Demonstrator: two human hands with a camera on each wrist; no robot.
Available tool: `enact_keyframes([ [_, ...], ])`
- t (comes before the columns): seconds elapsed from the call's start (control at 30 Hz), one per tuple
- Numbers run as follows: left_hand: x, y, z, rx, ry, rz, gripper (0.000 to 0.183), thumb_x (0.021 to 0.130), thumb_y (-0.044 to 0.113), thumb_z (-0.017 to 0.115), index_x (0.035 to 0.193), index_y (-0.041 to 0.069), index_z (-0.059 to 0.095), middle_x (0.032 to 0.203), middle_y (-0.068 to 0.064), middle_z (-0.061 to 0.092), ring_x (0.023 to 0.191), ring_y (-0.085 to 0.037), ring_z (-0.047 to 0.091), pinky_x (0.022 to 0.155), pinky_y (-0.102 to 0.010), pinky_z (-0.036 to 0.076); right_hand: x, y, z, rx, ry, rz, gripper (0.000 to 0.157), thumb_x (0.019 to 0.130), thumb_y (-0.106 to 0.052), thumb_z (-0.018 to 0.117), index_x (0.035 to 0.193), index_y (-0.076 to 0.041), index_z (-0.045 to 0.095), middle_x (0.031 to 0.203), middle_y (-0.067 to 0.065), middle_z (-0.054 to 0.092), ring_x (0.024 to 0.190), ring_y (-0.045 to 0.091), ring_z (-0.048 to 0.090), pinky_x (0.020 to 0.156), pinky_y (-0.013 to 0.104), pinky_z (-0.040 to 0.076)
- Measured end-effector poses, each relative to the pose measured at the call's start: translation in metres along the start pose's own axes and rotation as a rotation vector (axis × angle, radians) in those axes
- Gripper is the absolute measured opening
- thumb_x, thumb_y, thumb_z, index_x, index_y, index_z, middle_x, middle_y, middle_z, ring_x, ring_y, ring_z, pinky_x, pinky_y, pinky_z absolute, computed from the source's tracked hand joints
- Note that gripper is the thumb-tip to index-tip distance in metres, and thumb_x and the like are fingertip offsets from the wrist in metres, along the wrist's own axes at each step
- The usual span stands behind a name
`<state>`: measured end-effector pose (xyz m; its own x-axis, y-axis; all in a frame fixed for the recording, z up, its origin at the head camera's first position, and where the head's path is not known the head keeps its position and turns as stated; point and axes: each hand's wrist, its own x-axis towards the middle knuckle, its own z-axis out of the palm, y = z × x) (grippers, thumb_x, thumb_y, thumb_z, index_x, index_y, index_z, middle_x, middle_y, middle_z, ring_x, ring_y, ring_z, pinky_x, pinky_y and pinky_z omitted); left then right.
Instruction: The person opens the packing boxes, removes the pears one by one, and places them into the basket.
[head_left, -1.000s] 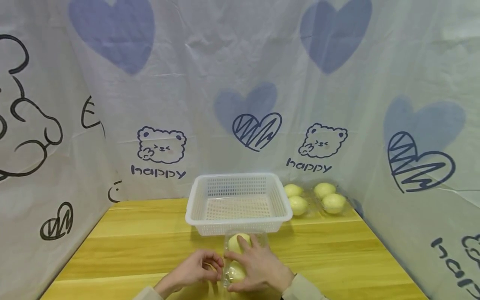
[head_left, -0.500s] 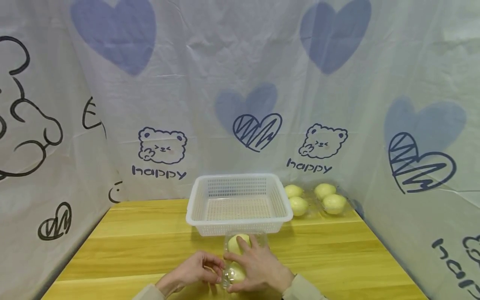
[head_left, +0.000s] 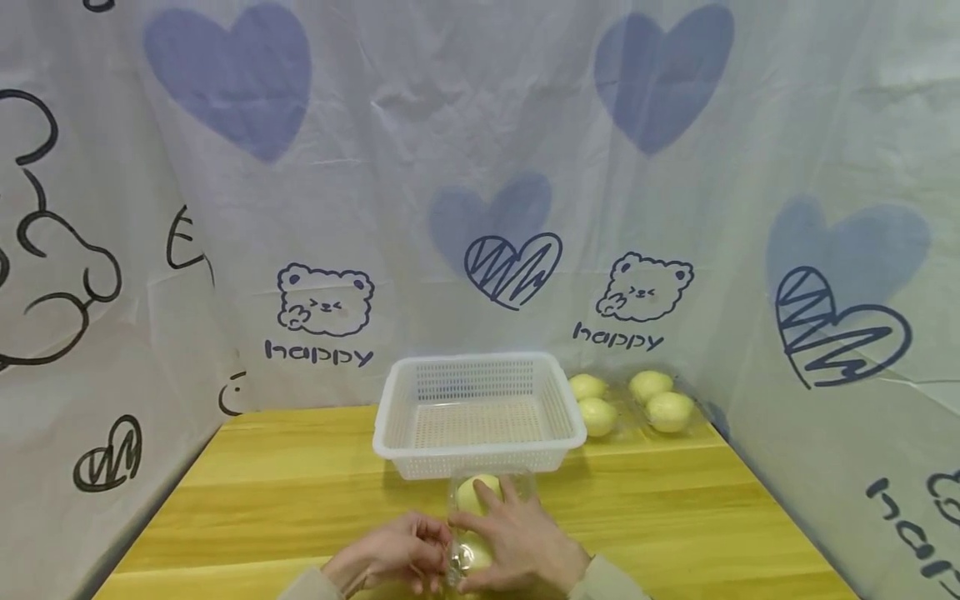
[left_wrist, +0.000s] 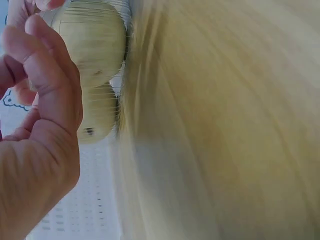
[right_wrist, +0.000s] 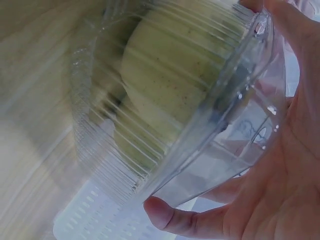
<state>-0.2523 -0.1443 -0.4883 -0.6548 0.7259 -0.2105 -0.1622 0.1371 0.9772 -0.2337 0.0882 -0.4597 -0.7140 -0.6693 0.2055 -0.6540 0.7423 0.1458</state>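
Note:
A clear plastic clamshell box (head_left: 522, 481) with two pale yellow fruits (head_left: 471, 500) inside lies on the table before the basket. My right hand (head_left: 525, 537) spreads over its lid and grips it, the thumb at the near end. In the right wrist view, one fingertip (right_wrist: 160, 214) hooks the box's rim and the ribbed base surrounds the fruits (right_wrist: 170, 75). My left hand (head_left: 393, 552) has its fingers bent at the box's left edge, pinching at the near corner. The left wrist view shows those curled fingers (left_wrist: 52, 85) beside the fruits (left_wrist: 95, 42).
A white perforated plastic basket (head_left: 480, 462) stands just beyond the box, with nothing in it. To its right are two more clear boxes holding yellow fruits (head_left: 597, 417) and yellow fruits (head_left: 670, 412). A printed curtain (head_left: 420, 292) encloses the wooden table (head_left: 285, 483).
The left fingers have turned downward a little and moved slightly right along the box's edge. The right hand keeps its place on the lid. The head view has tilted up slightly.

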Motion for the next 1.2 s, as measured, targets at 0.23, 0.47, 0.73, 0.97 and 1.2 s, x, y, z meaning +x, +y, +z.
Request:
enact_keyframes([
  [0.23,0.004,-0.002,0.001,-0.03,-0.01,-0.003,0.009,0.084,0.002,0.061,0.09,0.009,0.06,0.07,0.004,0.062,0.057,-0.003,0.057,0.047,-0.013,0.044,0.0,0.0,0.0,0.05,-0.001,-0.003,0.078,0.075,-0.085,0.051,0.143,-0.049,0.041,0.139,0.007,0.05,0.127,0.035,0.045,0.098,0.067,0.039],
  [0.47,0.004,-0.004,-0.004,-0.019,-0.014,0.008,0.014,0.089,0.009,0.067,0.103,0.004,0.067,0.081,0.004,0.069,0.06,-0.003,0.058,0.045,-0.014,0.042,0.0,0.003,0.001,0.041,0.01,-0.017,0.076,0.077,-0.086,0.045,0.142,-0.048,0.042,0.137,0.007,0.049,0.125,0.035,0.046,0.094,0.064,0.043],
  [0.73,0.009,-0.009,-0.011,-0.017,0.203,0.049,0.017,0.089,0.013,0.069,0.1,0.0,0.071,0.086,-0.002,0.071,0.062,-0.009,0.063,0.048,-0.018,0.046,0.002,0.008,0.001,0.057,0.018,-0.051,0.048,0.1,-0.063,0.026,0.139,-0.046,0.049,0.136,0.005,0.051,0.122,0.031,0.047,0.097,0.059,0.041],
  [0.97,0.015,-0.004,-0.011,0.036,0.386,0.077,0.021,0.088,0.013,0.07,0.1,-0.004,0.064,0.081,-0.004,0.07,0.064,-0.014,0.066,0.049,-0.022,0.05,0.005,0.007,-0.002,0.085,-0.012,-0.031,0.044,0.101,-0.059,0.029,0.142,-0.049,0.043,0.138,0.004,0.048,0.124,0.03,0.046,0.096,0.059,0.044],
  [1.2,0.028,0.001,-0.018,0.172,0.468,0.127,0.042,0.091,0.012,0.066,0.126,-0.003,0.048,0.078,-0.004,0.068,0.062,-0.015,0.066,0.051,-0.026,0.05,0.005,0.01,-0.004,0.083,-0.02,-0.046,0.042,0.103,-0.053,0.028,0.141,-0.049,0.046,0.14,0.002,0.047,0.123,0.027,0.046,0.091,0.054,0.049],
])
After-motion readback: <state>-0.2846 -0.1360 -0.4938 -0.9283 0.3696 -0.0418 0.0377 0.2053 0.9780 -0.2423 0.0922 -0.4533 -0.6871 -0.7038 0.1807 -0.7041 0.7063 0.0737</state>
